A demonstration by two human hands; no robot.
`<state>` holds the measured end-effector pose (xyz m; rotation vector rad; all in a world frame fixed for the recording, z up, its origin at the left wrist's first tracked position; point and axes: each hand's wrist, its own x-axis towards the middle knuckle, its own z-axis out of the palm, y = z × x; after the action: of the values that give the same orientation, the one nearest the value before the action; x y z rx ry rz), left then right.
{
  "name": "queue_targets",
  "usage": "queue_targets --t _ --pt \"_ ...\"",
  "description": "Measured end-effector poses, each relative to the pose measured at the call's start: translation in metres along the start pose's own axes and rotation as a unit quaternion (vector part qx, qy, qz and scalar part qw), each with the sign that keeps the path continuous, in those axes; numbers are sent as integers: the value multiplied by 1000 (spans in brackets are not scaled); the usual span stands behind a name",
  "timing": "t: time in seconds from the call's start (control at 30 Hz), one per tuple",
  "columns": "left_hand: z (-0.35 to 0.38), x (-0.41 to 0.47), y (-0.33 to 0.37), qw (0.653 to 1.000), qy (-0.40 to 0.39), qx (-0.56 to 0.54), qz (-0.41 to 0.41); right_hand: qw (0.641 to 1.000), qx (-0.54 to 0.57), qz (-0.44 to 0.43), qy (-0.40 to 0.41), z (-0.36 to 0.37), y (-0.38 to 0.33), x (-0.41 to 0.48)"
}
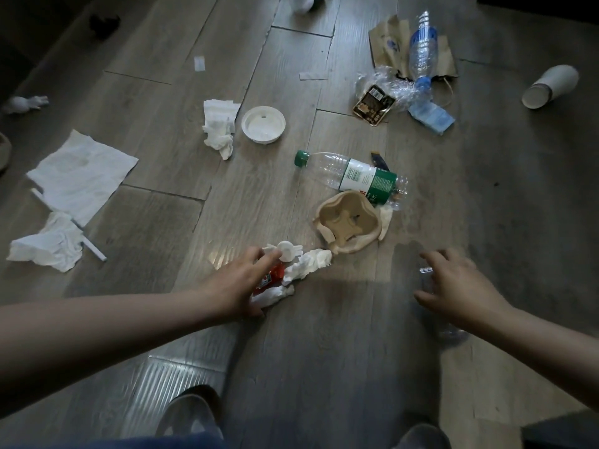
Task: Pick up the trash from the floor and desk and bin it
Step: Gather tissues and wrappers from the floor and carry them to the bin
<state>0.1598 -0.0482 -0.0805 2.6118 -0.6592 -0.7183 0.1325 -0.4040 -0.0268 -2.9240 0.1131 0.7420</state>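
1. The left hand point(240, 281) arches over a small clump at lower centre. Its fingers and thumb curl round a red packet point(270, 277) and the white tissue point(306, 264) bunched against it.
2. The right hand point(453, 286), at lower right, has its fingers curled round a clear plastic bottle point(452, 332), which is blurred.
3. Bare floor point(340, 319) lies between the two hands and runs down to the shoes point(191, 413) at the bottom edge.
4. Just above the clump, a pulp cup carrier point(348, 223) touches a green-capped bottle point(353, 175) lying on its side.
5. At upper centre, a white lid point(263, 124) sits just beside a crumpled napkin point(218, 131).
6. Along the left edge lie a flat napkin point(81, 176) and a crumpled tissue point(48, 246).
7. At upper right, a blue-label bottle point(423, 50) lies on a brown paper bag point(389, 43). A paper cup point(551, 87) lies tipped over near the right edge, with open boards below it.
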Motion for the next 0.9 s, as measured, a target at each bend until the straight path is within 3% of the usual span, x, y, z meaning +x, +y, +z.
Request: queue_targets --t 0.23,0.47,0.67,0.73,0.9 --pt "-10 4 4 999 22 -36 30 991 89 87 -48 12 13 0" --pt "-16 12 7 998 17 -57 -24 987 138 67 -57 20 9 -3" --pt "-10 22 9 991 35 86 -93 983 172 55 -29 23 6 4" --pt "-10 24 6 989 27 88 -119 982 186 45 -9 22 5 8" --pt "-5 32 6 996 17 84 -37 971 236 5 32 21 -1 15"
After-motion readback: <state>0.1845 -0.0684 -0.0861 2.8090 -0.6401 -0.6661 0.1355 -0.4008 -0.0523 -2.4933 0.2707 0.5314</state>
